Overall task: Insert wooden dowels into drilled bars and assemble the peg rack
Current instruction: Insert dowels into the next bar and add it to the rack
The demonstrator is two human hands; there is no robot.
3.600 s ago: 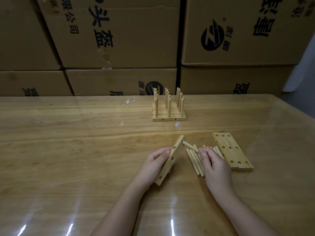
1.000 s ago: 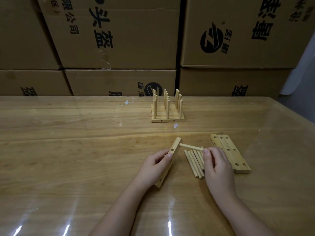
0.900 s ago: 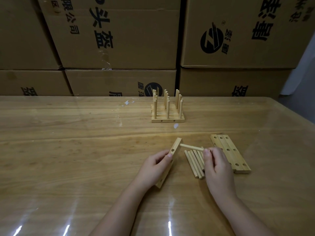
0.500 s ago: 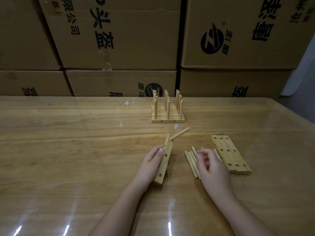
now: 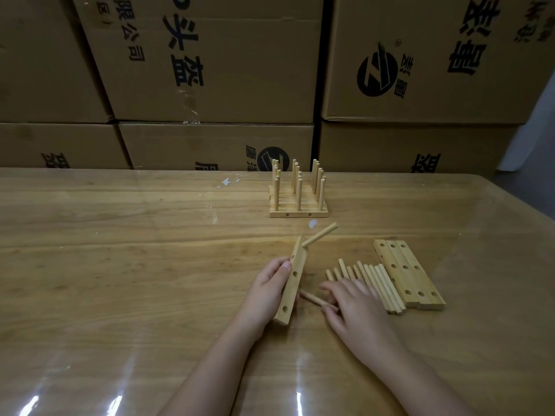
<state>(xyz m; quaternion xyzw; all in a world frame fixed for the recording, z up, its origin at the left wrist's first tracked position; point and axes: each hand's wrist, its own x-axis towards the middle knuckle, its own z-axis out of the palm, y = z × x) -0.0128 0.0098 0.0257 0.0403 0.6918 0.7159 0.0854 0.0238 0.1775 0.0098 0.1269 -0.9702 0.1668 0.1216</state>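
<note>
First dowel (image 5: pixel 320 234) now seated in the drilled bar (image 5: pixel 292 280) my left hand (image 5: pixel 264 291) grips, my right hand (image 5: pixel 357 307) pinches the next dowel (image 5: pixel 312 298).

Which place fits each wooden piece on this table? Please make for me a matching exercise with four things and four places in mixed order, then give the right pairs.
Things
1. drilled bar
2. finished rack
3. spare bars
4. single dowel

Places
A. lying flat on the table, just right of the dowel pile
B. between the fingers of the right hand
C. standing at the far side, near the boxes
D. held on its edge by the left hand

Pairs: 1-D, 2-C, 3-A, 4-B
</note>
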